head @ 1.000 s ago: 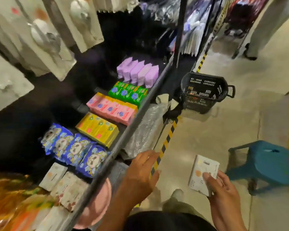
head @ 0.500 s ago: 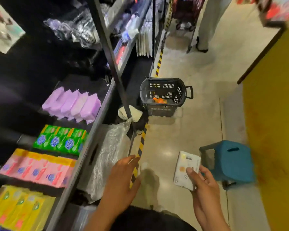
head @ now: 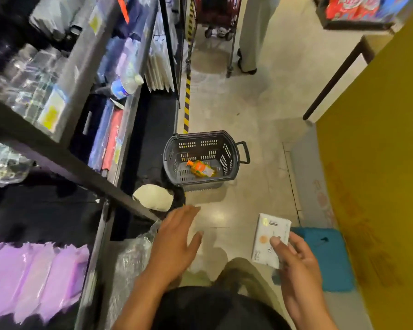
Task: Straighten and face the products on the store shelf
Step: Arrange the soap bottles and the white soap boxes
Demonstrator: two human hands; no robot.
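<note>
At the bottom centre of the frame the person's left hand (head: 174, 245) hangs palm down with its fingers straight and slightly spread, holding nothing, its little-finger side just beside a crinkled bundle of clear plastic wrap (head: 131, 260). To the lower right, the right hand (head: 298, 265) pinches a flat white rectangular pack with an orange dot (head: 267, 236). The thumb presses on the pack's face and the other fingers curl behind it. The pack is upright, out over the floor and well apart from the shelving.

Just behind that hand a blue plastic stool (head: 329, 258) stands against a yellow wall (head: 379, 163). At the lower left, a row of soft purple wrapped packs (head: 34, 279) lies side by side on the dark store shelf (head: 96, 253), behind its grey front edge.

Further up, near the middle, a cream-coloured cloth item (head: 153, 196) lies at the foot of the shelving. Just beyond it a dark grey slotted plastic basket (head: 202, 133) sits on the pale floor with an orange packet (head: 199, 168) lying inside. A yellow-and-black striped line (head: 187, 101) runs along the shelf base toward the top of the frame.

In the upper left, blurred clear and blue packaged goods fill the higher shelves, with a white-capped bottle (head: 125, 84) lying tilted at one edge. At the top centre stand a wheeled red trolley (head: 218, 17) and another person's pale trouser leg (head: 253, 32).
</note>
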